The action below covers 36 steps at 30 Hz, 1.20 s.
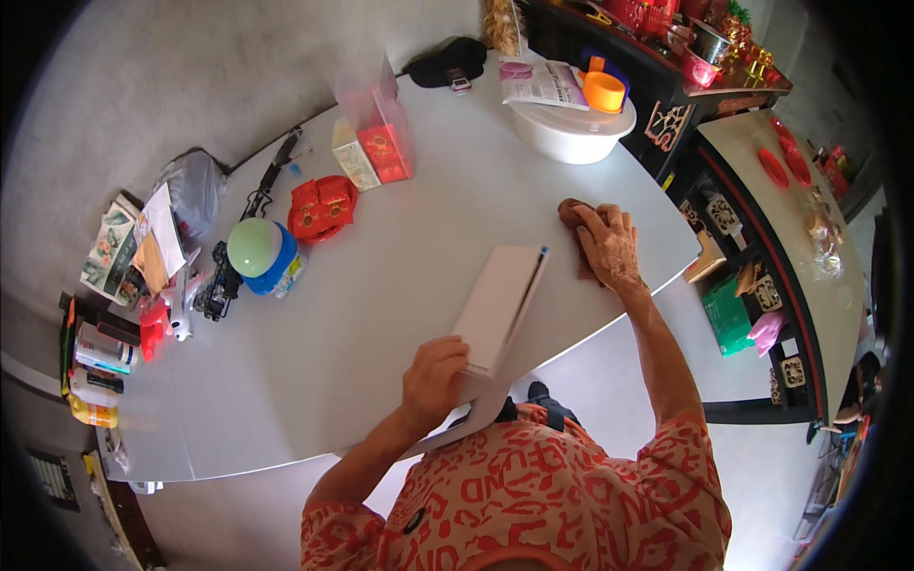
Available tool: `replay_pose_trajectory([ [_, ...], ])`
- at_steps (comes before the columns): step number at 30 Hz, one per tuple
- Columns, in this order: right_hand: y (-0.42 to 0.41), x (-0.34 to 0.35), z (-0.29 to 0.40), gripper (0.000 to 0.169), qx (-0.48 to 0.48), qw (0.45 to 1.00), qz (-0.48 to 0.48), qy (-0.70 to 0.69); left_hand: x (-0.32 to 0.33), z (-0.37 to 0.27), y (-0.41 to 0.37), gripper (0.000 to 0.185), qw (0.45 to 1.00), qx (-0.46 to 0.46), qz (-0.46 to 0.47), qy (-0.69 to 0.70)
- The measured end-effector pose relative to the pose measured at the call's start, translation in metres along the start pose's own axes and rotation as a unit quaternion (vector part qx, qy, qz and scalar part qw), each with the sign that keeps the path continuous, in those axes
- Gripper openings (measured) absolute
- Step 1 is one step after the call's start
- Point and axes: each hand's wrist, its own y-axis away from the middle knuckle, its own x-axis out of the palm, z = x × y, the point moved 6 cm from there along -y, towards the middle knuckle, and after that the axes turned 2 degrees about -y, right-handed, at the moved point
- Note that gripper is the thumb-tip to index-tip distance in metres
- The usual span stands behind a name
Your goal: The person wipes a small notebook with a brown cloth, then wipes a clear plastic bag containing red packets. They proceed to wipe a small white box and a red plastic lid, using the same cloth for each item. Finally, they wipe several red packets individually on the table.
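Note:
My left hand [433, 382] grips the near end of a long white box-like object [500, 307], tilted above the front edge of the white table [371, 300]. A dark slot runs along its right side, and a small blue spot marks its far corner. My right hand [607, 239] presses a bunched brown cloth [584, 258] onto the tabletop near its right end. The fingers curl over the cloth and hide part of it. Below the white object, a pale curved piece [489, 410] sits close to my body; what it is I cannot tell.
Ahead stand a lidded white tub [571, 135], a black cap [448, 63] and red boxes [385, 153]. Leftward are a red dish of packets [321, 207], a blue-lidded container [271, 275] under a pale green ball [254, 247], and a toy airplane [183, 307]. A dark cabinet [757, 278] flanks the right.

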Motion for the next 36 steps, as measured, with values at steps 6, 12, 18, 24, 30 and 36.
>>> replay_pose_trajectory([
  [6, 0.016, -0.035, 0.043, 0.061, -0.075, 0.996, -0.019, 0.033, -0.017, 0.029, 0.008, 0.014, 0.977, -0.164, -0.099, 0.098],
  [12, 0.009, -0.044, 0.101, 0.05, -0.232, 0.946, 0.042, -0.221, -0.02, 0.036, 0.003, 0.018, 0.96, -0.192, -0.117, 0.168],
  [18, 0.01, -0.041, 0.1, 0.019, -0.284, 0.902, 0.115, -0.303, -0.035, 0.057, -0.015, 0.018, 0.892, -0.31, -0.156, 0.288],
  [24, 0.002, -0.045, 0.101, 0.014, -0.243, 0.86, 0.185, -0.408, -0.039, 0.077, -0.068, 0.022, 0.844, -0.396, -0.171, 0.318],
  [30, -0.047, -0.051, 0.05, 0.018, 0.1, 0.829, 0.127, -0.536, -0.012, 0.083, -0.097, 0.034, 0.813, -0.419, -0.192, 0.356],
  [36, -0.143, -0.036, 0.002, 0.017, 0.167, 0.817, -0.053, -0.549, 0.049, 0.089, -0.059, 0.016, 0.783, -0.504, -0.068, 0.357],
])
